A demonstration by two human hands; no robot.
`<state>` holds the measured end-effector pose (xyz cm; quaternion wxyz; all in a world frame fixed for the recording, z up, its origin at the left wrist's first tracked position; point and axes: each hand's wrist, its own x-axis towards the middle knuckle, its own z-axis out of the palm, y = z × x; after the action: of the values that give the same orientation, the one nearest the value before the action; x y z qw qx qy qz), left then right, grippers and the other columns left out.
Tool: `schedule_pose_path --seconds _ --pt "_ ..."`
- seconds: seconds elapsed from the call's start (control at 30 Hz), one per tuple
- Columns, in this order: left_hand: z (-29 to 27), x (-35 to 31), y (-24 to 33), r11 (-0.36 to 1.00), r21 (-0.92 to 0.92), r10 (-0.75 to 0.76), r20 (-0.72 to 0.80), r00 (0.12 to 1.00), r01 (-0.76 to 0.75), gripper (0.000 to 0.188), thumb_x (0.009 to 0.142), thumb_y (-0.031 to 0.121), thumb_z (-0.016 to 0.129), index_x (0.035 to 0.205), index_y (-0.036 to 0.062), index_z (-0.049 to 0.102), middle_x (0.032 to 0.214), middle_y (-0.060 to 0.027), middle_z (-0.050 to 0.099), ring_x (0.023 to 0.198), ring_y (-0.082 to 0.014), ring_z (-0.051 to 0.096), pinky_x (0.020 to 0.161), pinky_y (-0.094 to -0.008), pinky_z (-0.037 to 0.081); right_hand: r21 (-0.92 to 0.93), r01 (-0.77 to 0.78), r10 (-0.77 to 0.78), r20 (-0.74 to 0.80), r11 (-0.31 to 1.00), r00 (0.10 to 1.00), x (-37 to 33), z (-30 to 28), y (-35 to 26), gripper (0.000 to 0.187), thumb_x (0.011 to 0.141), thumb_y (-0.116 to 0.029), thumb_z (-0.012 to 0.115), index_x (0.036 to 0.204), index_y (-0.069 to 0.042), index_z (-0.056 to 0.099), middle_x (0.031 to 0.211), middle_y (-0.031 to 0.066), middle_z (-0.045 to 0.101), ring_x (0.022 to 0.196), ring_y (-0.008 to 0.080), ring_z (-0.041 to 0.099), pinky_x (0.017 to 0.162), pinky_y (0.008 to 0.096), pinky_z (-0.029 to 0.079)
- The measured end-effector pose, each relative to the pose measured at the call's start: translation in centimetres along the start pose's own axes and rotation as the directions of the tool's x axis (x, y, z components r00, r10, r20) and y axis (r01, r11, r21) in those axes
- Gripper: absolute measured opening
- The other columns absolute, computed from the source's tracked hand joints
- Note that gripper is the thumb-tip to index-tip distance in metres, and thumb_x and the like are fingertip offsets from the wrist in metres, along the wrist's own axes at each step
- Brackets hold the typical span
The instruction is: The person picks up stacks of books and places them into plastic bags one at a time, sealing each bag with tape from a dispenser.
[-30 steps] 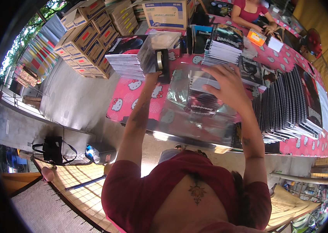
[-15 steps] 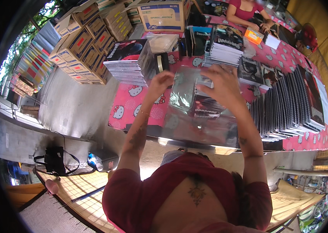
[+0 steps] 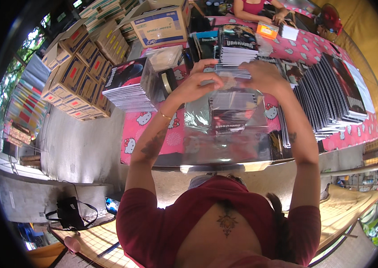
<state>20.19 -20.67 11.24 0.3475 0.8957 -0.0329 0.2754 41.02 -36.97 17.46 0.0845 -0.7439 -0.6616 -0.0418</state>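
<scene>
A sheet of clear plastic (image 3: 198,117) lies spread on the table in front of me, running down over its near edge. On or under the sheet is a spiral notebook (image 3: 231,117) with a dark, pictured cover; glare blurs which. My left hand (image 3: 198,84) hovers at the far left of the plastic, with curved fingers apart. Across from it, my right hand (image 3: 265,77) is bent inward at the far right of the sheet. Its fingertips are partly hidden, so a grip on the film cannot be made out. Clear film shows between the two hands.
Notebook stacks stand at left (image 3: 130,87), far middle (image 3: 238,47) and right (image 3: 327,98) on the pink patterned table (image 3: 142,134). A tape dispenser (image 3: 167,82) is by my left wrist. Cartons (image 3: 79,76) are piled at left. Across the table, another person's hands (image 3: 279,17) are near an orange box (image 3: 267,30).
My hands have moved to the far edge of the plastic. The right hand, spread over the notebook before, is now bent inward. The view has shifted, moving the surroundings leftward.
</scene>
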Motion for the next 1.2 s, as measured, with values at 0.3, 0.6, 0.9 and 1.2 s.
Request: schedule_pose_path --seconds 0.3,0.6,0.9,1.2 --pt "3.4 1.2 0.3 0.998 0.045 -0.038 -0.026 0.999 0.039 0.011 0.084 0.018 0.075 0.093 0.0248 0.076 0.155 -0.0124 0.029 0.143 -0.0340 0.023 0.114 -0.0479 0.019 0.737 0.162 0.175 -0.358 0.657 0.917 -9.7 5.5 3.7 0.051 0.077 -0.036 0.081 0.117 -0.010 0.063 0.122 0.0115 0.059 0.112 0.0278 0.056 0.095 0.0374 0.044" --pt "6.8 1.6 -0.8 0.973 0.231 0.019 -0.086 0.996 0.002 0.008 0.080 0.021 0.079 0.088 0.0229 0.076 0.158 -0.0157 0.024 0.146 -0.0358 0.019 0.114 -0.0531 0.016 0.406 0.321 -0.243 -0.233 0.856 0.942 -9.5 10.5 0.7 0.063 0.069 -0.030 0.084 0.129 -0.022 0.065 0.150 0.0127 0.041 0.139 0.0308 0.037 0.114 0.0500 0.025" --pt "9.0 3.4 -0.2 0.892 0.343 -0.224 -0.233 0.946 0.296 0.091 0.078 0.045 0.081 0.149 0.0160 0.032 0.151 -0.0269 0.028 0.142 -0.0328 0.031 0.112 -0.0506 0.026 0.473 0.259 -0.111 -0.319 0.842 0.941 -9.3 11.2 0.0 0.040 0.090 -0.030 0.068 0.128 -0.019 0.066 0.157 0.0207 0.026 0.142 0.0353 0.033 0.114 0.0516 0.028" --pt "5.7 3.9 -1.7 0.861 -0.383 -0.451 -0.267 0.852 0.336 0.034 0.082 0.025 0.077 0.109 0.0047 0.071 0.117 -0.0121 0.066 0.085 -0.0184 0.066 0.079 -0.0347 0.052 0.987 -0.116 0.055 0.110 0.110 0.992 -0.9 11.6 3.9 0.048 0.094 -0.024 0.068 0.131 0.005 0.057 0.120 0.0120 0.067 0.111 0.0173 0.062 0.098 0.0294 0.046"
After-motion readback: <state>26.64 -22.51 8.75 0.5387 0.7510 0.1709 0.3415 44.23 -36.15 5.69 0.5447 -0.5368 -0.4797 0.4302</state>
